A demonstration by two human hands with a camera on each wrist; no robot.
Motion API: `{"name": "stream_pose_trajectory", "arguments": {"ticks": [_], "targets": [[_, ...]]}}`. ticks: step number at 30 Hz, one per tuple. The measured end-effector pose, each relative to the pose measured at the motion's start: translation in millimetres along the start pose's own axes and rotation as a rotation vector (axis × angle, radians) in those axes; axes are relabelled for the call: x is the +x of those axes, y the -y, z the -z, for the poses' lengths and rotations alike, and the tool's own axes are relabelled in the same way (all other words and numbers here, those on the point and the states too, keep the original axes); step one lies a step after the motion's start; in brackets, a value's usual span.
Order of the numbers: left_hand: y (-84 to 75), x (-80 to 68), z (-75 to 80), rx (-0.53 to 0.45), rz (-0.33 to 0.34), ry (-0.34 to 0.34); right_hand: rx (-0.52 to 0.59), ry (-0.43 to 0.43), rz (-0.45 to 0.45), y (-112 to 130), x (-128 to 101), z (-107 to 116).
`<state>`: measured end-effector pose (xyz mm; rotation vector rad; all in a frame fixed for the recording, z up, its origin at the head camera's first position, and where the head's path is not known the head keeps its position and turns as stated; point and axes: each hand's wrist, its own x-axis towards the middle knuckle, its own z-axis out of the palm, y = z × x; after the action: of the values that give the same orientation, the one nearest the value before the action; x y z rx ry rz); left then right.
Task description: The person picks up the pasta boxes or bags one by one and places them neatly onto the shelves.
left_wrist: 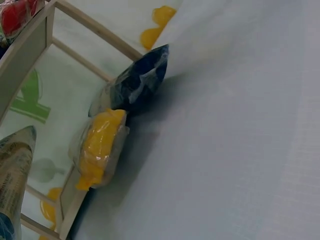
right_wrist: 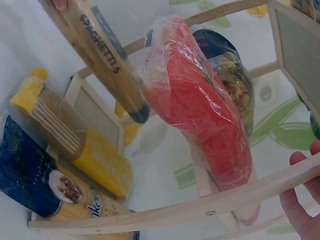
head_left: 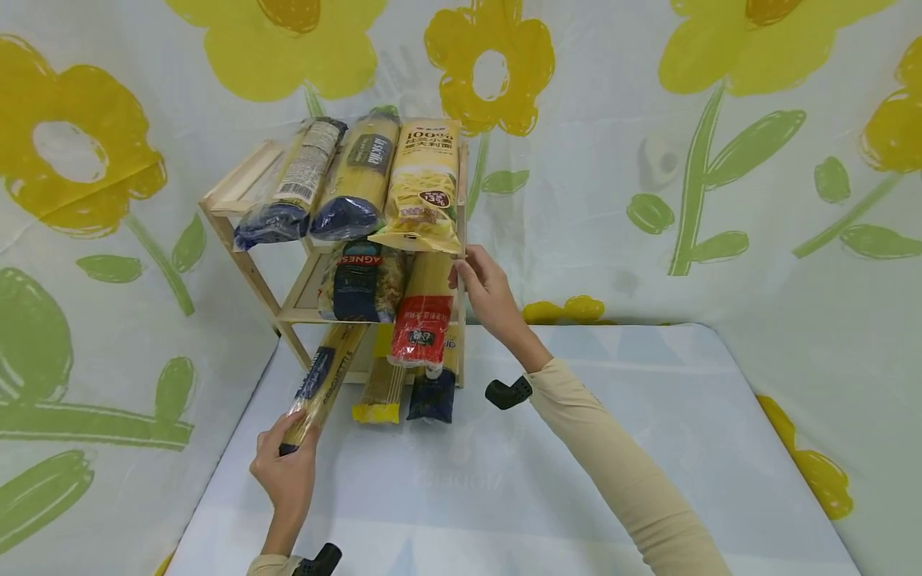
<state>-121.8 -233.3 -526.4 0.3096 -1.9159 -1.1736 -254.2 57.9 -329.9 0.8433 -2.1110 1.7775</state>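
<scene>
Two hands were at work by the wooden rack (head_left: 234,210). The left hand (head_left: 286,468) had its fingers curled round the near end of a spaghetti packet (head_left: 322,383), which ran long and slanted from that hand up and away, its far end reaching in at the rack's lowest tier. The right hand (head_left: 487,290) was higher, fingers touching the right-hand upright near the middle shelf, holding no packet. A red packet (head_left: 421,314) hung off that shelf just left of it. A yellow packet (head_left: 380,394) and a dark blue packet (head_left: 432,392) lay below, sticking out onto the table (head_left: 648,416).
</scene>
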Motion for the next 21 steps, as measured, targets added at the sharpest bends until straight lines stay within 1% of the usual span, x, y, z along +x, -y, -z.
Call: {"name": "stream_pose_trajectory", "arguments": {"ticks": [6,10,15,18,21], "targets": [[1.0,11.4,-15.8,-0.013,0.011,-0.028,-0.001,0.002,-0.001,0,0,0],[3.7,20.1,-29.6,-0.031,0.015,-0.035,-0.004,-0.001,-0.001,1,-1,2],[13.4,29.1,-47.1,-0.035,-0.025,-0.033,-0.004,-0.009,-0.001,1,0,3],[20.8,32.6,-55.1,-0.035,-0.048,-0.04,-0.01,-0.003,-0.013,1,0,2],[27.1,34.6,-62.3,-0.05,-0.063,-0.033,-0.021,0.001,-0.027,1,0,1]]}}
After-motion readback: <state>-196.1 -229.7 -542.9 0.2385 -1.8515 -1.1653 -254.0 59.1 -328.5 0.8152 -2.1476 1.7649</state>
